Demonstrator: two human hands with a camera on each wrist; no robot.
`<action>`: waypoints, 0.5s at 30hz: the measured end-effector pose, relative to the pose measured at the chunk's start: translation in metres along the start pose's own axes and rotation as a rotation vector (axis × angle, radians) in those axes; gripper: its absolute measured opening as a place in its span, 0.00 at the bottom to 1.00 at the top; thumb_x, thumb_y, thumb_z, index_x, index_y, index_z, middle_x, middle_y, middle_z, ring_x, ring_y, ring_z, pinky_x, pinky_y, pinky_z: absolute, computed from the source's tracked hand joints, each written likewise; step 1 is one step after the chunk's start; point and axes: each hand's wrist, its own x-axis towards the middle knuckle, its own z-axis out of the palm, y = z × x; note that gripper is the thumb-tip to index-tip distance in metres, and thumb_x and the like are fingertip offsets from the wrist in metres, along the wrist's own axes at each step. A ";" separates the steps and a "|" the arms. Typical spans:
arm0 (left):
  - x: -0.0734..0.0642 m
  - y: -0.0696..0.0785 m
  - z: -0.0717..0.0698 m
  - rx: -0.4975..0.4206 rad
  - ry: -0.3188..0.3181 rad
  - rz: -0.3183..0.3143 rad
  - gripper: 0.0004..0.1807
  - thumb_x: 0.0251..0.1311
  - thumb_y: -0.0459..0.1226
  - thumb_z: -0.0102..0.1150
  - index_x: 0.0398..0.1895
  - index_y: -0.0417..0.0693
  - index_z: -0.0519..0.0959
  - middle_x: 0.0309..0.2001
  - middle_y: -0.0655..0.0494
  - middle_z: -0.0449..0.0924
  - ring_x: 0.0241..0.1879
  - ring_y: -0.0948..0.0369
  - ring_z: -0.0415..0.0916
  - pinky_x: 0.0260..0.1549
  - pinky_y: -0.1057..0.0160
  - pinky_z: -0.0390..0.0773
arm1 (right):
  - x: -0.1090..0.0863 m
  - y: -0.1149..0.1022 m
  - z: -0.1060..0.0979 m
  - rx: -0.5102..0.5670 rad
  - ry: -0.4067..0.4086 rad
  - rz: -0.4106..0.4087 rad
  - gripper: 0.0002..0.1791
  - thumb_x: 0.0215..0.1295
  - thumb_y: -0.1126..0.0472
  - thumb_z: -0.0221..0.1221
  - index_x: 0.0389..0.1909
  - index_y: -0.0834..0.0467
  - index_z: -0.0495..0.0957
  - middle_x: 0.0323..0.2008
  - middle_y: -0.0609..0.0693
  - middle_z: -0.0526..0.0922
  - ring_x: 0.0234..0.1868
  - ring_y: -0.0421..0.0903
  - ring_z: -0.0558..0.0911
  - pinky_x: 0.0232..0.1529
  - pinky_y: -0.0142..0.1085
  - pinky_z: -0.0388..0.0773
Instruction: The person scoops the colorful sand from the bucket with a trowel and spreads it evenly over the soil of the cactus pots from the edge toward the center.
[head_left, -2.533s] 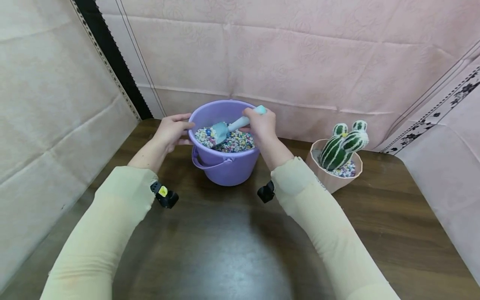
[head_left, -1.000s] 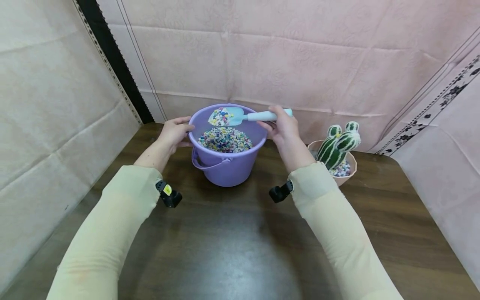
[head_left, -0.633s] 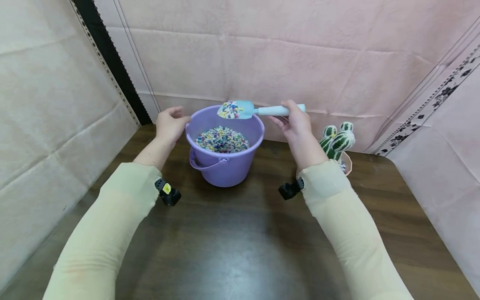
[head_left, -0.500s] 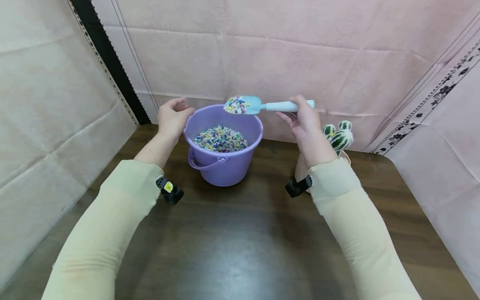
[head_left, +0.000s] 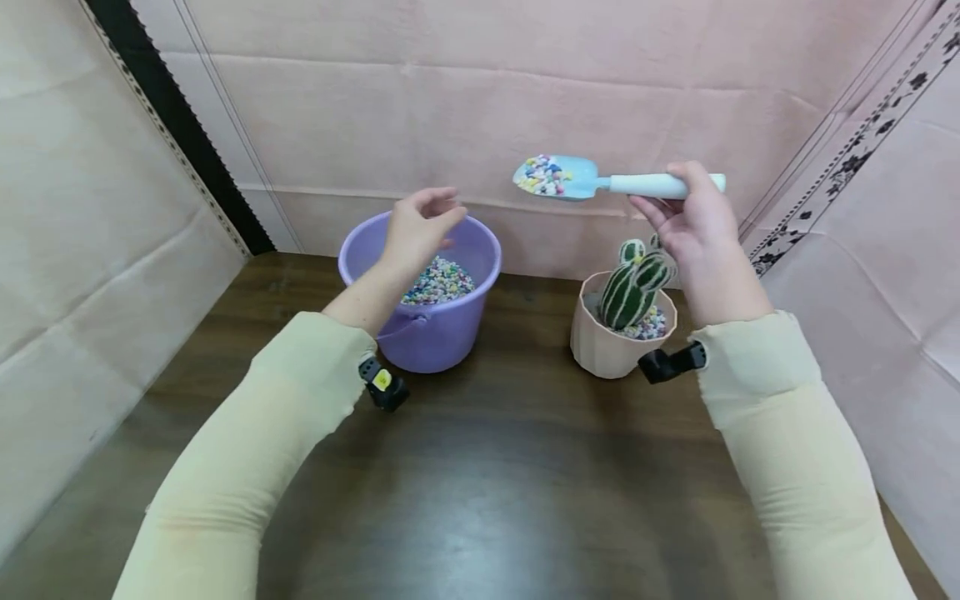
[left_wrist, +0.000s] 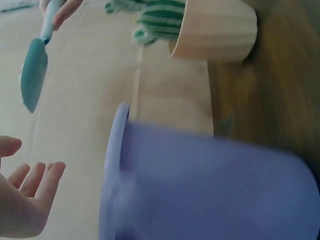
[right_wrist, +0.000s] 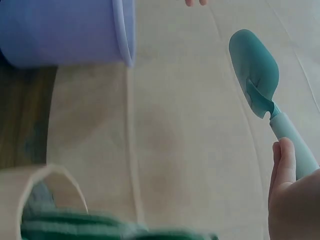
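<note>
My right hand point(head_left: 697, 212) grips the pale handle of a light-blue garden trowel point(head_left: 577, 177), raised above and behind the potted cactus. Small multicoloured pebbles point(head_left: 543, 176) lie in its blade, which points left. My left hand point(head_left: 420, 229) is over the purple bucket point(head_left: 450, 333) with nothing in it; in the left wrist view its fingers point(left_wrist: 45, 185) are loosely bent and apart from the rim. More pebbles point(head_left: 441, 282) fill part of the bucket, partly hidden by that hand. Right of it stands a beige pot point(head_left: 603, 342) holding a green-and-white cactus point(head_left: 630, 292) with pebbles around its base.
Both bucket and pot stand on a dark wooden table point(head_left: 487, 467), near its back edge. Behind them hangs a pinkish cloth point(head_left: 450, 108), with more cloth point(head_left: 90, 275) along the left and right sides. Black cameras are strapped to both wrists.
The loaded trowel has come up out of the bucket and moved right, up over the cactus pot. My left hand has let go of the bucket's rim and moved right, over the opening.
</note>
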 end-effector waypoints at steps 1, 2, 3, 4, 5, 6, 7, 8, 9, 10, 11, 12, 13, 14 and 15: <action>-0.001 0.000 0.006 -0.006 -0.021 0.002 0.22 0.61 0.33 0.56 0.60 0.43 0.72 0.54 0.45 0.77 0.52 0.55 0.76 0.46 0.58 0.82 | 0.000 -0.005 -0.003 0.009 0.009 0.000 0.12 0.55 0.72 0.60 0.35 0.58 0.68 0.29 0.58 0.76 0.30 0.57 0.83 0.46 0.48 0.81; -0.001 0.000 0.013 -0.002 -0.041 0.001 0.22 0.61 0.34 0.57 0.59 0.44 0.72 0.54 0.45 0.77 0.52 0.56 0.76 0.45 0.58 0.82 | -0.001 -0.010 -0.006 0.017 0.021 -0.006 0.13 0.55 0.72 0.61 0.36 0.57 0.68 0.30 0.58 0.76 0.31 0.57 0.83 0.46 0.48 0.81; -0.001 0.000 0.019 -0.004 -0.059 0.005 0.22 0.61 0.34 0.57 0.59 0.43 0.73 0.54 0.46 0.77 0.52 0.56 0.76 0.45 0.58 0.82 | -0.001 -0.014 -0.009 0.025 0.030 -0.012 0.13 0.55 0.71 0.61 0.36 0.57 0.68 0.31 0.58 0.76 0.32 0.57 0.83 0.45 0.49 0.81; -0.001 -0.001 0.026 0.000 -0.076 0.005 0.21 0.60 0.34 0.57 0.59 0.44 0.73 0.54 0.46 0.78 0.51 0.56 0.77 0.44 0.59 0.83 | -0.002 -0.018 -0.012 0.036 0.038 -0.016 0.14 0.55 0.71 0.61 0.36 0.56 0.68 0.31 0.58 0.76 0.34 0.57 0.83 0.45 0.49 0.81; -0.002 -0.002 0.032 0.003 -0.092 0.005 0.21 0.60 0.34 0.57 0.59 0.44 0.73 0.54 0.46 0.78 0.51 0.56 0.77 0.43 0.59 0.83 | -0.003 -0.022 -0.015 0.045 0.046 -0.019 0.15 0.55 0.71 0.61 0.37 0.55 0.67 0.33 0.57 0.76 0.35 0.57 0.83 0.46 0.49 0.81; -0.002 -0.003 0.038 0.013 -0.108 0.005 0.21 0.61 0.34 0.57 0.59 0.44 0.73 0.53 0.47 0.78 0.51 0.56 0.77 0.42 0.61 0.83 | -0.003 -0.026 -0.019 0.052 0.049 -0.022 0.15 0.55 0.71 0.61 0.37 0.54 0.67 0.33 0.57 0.76 0.35 0.57 0.83 0.45 0.49 0.81; -0.002 -0.004 0.044 0.023 -0.118 0.006 0.21 0.61 0.34 0.57 0.58 0.44 0.73 0.53 0.47 0.79 0.51 0.56 0.77 0.41 0.61 0.83 | -0.003 -0.029 -0.022 0.059 0.054 -0.024 0.16 0.55 0.72 0.61 0.37 0.54 0.66 0.33 0.57 0.76 0.36 0.57 0.83 0.45 0.49 0.81; -0.003 -0.006 0.050 0.035 -0.128 0.005 0.21 0.61 0.35 0.57 0.58 0.44 0.73 0.53 0.47 0.79 0.51 0.56 0.77 0.39 0.63 0.84 | -0.003 -0.032 -0.025 0.064 0.057 -0.025 0.16 0.55 0.72 0.61 0.37 0.54 0.66 0.32 0.57 0.76 0.36 0.57 0.83 0.44 0.50 0.81; -0.003 -0.008 0.055 0.040 -0.137 0.006 0.21 0.61 0.35 0.57 0.58 0.44 0.74 0.53 0.47 0.79 0.51 0.56 0.77 0.38 0.63 0.84 | -0.004 -0.035 -0.028 0.069 0.062 -0.025 0.15 0.55 0.72 0.61 0.36 0.54 0.67 0.32 0.57 0.76 0.35 0.57 0.83 0.44 0.50 0.82; -0.003 -0.010 0.061 0.044 -0.148 0.002 0.21 0.61 0.35 0.57 0.58 0.44 0.73 0.53 0.47 0.79 0.51 0.56 0.77 0.38 0.63 0.84 | -0.004 -0.037 -0.030 0.076 0.065 -0.024 0.15 0.55 0.72 0.61 0.36 0.55 0.67 0.31 0.57 0.76 0.35 0.57 0.83 0.44 0.50 0.82; -0.004 -0.013 0.066 0.045 -0.158 0.001 0.21 0.61 0.35 0.57 0.58 0.44 0.73 0.53 0.47 0.79 0.51 0.56 0.77 0.37 0.63 0.84 | -0.004 -0.040 -0.033 0.081 0.068 -0.022 0.15 0.55 0.72 0.61 0.35 0.55 0.67 0.31 0.57 0.76 0.35 0.58 0.83 0.44 0.50 0.82; -0.004 -0.016 0.071 0.050 -0.165 0.000 0.21 0.61 0.35 0.57 0.58 0.44 0.73 0.53 0.47 0.79 0.51 0.55 0.77 0.37 0.63 0.84 | -0.004 -0.042 -0.036 0.088 0.071 -0.022 0.14 0.54 0.72 0.61 0.34 0.55 0.67 0.30 0.57 0.76 0.35 0.57 0.83 0.43 0.51 0.82; -0.005 -0.019 0.077 0.054 -0.173 -0.003 0.21 0.61 0.35 0.57 0.58 0.43 0.73 0.53 0.47 0.79 0.51 0.55 0.77 0.37 0.63 0.84 | -0.004 -0.045 -0.039 0.094 0.079 -0.021 0.14 0.54 0.72 0.61 0.34 0.55 0.67 0.30 0.57 0.76 0.36 0.57 0.83 0.44 0.51 0.81; -0.005 -0.022 0.082 0.056 -0.184 -0.006 0.21 0.61 0.35 0.56 0.58 0.43 0.73 0.53 0.47 0.78 0.51 0.55 0.77 0.38 0.63 0.84 | -0.005 -0.047 -0.041 0.097 0.082 -0.023 0.14 0.54 0.72 0.61 0.34 0.55 0.67 0.30 0.57 0.76 0.37 0.57 0.83 0.44 0.50 0.81; -0.006 -0.026 0.086 0.064 -0.193 -0.003 0.21 0.61 0.35 0.56 0.58 0.42 0.73 0.54 0.46 0.78 0.51 0.55 0.78 0.37 0.63 0.84 | -0.006 -0.049 -0.043 0.104 0.085 -0.022 0.15 0.54 0.72 0.61 0.34 0.55 0.67 0.31 0.56 0.76 0.38 0.56 0.83 0.46 0.50 0.81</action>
